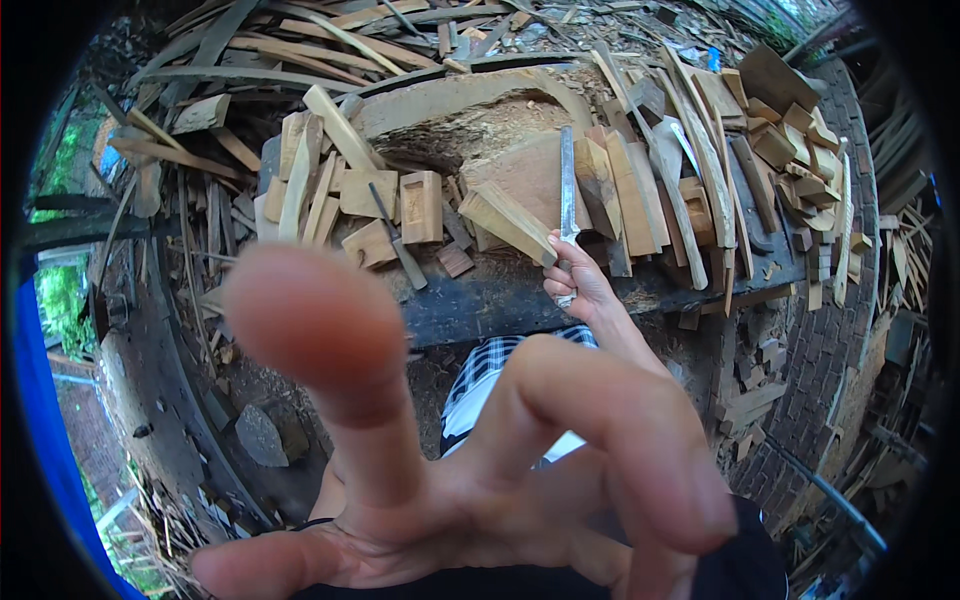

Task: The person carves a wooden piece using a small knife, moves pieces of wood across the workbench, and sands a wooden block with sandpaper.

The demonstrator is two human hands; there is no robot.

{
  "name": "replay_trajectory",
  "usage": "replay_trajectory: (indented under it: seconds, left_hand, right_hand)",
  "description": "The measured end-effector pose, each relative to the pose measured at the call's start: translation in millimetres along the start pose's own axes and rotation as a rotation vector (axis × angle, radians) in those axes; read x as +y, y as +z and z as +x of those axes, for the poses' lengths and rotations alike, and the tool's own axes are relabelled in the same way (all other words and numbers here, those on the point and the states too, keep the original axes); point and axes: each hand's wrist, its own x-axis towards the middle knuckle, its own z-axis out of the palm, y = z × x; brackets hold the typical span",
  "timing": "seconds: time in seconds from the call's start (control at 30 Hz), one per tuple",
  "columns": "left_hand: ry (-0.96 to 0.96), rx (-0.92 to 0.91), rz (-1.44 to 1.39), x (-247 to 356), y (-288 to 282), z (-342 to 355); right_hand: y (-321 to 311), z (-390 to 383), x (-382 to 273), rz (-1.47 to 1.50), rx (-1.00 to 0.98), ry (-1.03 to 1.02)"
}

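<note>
Very close to the camera, my left hand [455,460] fills much of the lower picture, blurred, its fingers spread and curved, holding nothing. My right hand [578,285] is farther off at the workbench's front edge, fingers closed on a long straight steel blade [568,180] that points away from me, with a pale wrapped handle, and on the end of a tapered wooden block [505,220] slanting up to the left. Around them on the dark workbench [480,320] lie wooden offcuts [420,205], a dark rod-like tool [395,230] and long shaped wood pieces [690,180].
Behind the bench is a pile of slats [310,50], with wood blocks [800,160] heaped at its right end. A stone [265,435] sits on the ground at lower left, a metal pipe [820,480] runs at lower right, and a blue tarp [45,400] borders the far left.
</note>
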Motion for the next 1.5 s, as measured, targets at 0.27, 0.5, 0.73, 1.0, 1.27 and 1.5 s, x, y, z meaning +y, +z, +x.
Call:
replay_trajectory:
  seconds: [0.27, 0.5, 0.73, 1.0, 1.27, 1.5]
  left_hand:
    - [-0.073, 0.019, -0.06, 21.6, -3.2, -2.5]
    - [-0.087, 0.038, -0.032, 1.5, 18.7, -8.3]
    - [0.155, 0.68, 0.844, -55.1, -125.2, -0.4]
    - [0.135, 1.008, 0.844, -99.3, -269.9, 13.9]
    - [0.177, 0.996, 0.947, -113.2, -253.8, 34.3]
    - [0.244, 1.14, 1.023, -125.2, -232.1, 45.1]
  right_hand:
    - [3.5, 1.8, 1.2, 0.014, -0.022, -0.004]
    - [0.2, 1.9, -4.1, 0.027, -0.025, 0.052]
    - [-2.5, 9.8, -6.6, 0.072, -0.109, 0.136]
    - [1.1, 9.8, -6.1, -0.039, -0.172, 0.157]
    - [-14.2, -24.2, -17.0, -1.551, 0.05, -0.634]
    - [3.4, -61.6, -15.6, -1.998, 0.063, -0.704]
